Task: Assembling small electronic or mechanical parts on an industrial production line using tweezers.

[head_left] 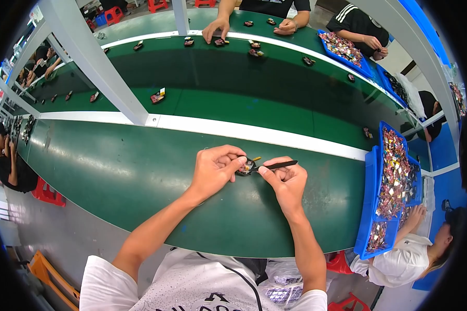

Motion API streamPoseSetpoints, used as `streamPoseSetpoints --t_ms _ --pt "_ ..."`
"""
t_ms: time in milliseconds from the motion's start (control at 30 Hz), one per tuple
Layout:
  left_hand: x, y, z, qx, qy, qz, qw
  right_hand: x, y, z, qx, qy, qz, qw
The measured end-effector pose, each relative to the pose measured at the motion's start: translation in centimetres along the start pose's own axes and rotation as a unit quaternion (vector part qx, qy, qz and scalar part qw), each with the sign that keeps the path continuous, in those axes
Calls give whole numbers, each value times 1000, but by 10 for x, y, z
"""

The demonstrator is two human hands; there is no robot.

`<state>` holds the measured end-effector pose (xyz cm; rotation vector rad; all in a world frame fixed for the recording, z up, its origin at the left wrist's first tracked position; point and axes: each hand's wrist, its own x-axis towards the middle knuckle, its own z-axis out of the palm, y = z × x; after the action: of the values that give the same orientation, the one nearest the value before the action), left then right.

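Observation:
Above the green tabletop, my left hand (213,170) is closed on a small black-cased electronic part (248,167), pinching it between thumb and fingers. Red and pale bits show inside its casing, and a short yellow piece sticks out at its far side. Black tweezers (284,164) are pinched in my right hand (287,182), slanting up to the right. Their tip end meets the part's right side, though my fingertips partly hide the contact. Both forearms come in from the lower edge.
A white rail (207,127) divides my green table (114,171) from a green conveyor belt (223,103) bearing several similar parts (158,96). Blue bins (369,207) of small wired pieces stand at right. A grey post (96,62) rises left. Co-workers' hands (218,31) work across the belt.

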<state>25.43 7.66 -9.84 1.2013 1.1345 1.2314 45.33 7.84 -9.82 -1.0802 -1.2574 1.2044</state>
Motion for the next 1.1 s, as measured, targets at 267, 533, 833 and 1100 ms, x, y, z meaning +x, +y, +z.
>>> streamPoseSetpoints --t_ms 267,533,833,1100 --pt "2 2 -2 -9 -8 -31 999 0 -2 -1 -34 12 -32 999" --pt "6 -7 -7 -80 -48 -61 994 -2 -6 1 11 6 -34 999" --pt "8 -7 -9 -141 -79 -75 984 -9 -5 8 -102 35 -158 981" --pt "7 -7 -7 -123 -86 -64 987 -11 -3 10 -143 41 -212 966"
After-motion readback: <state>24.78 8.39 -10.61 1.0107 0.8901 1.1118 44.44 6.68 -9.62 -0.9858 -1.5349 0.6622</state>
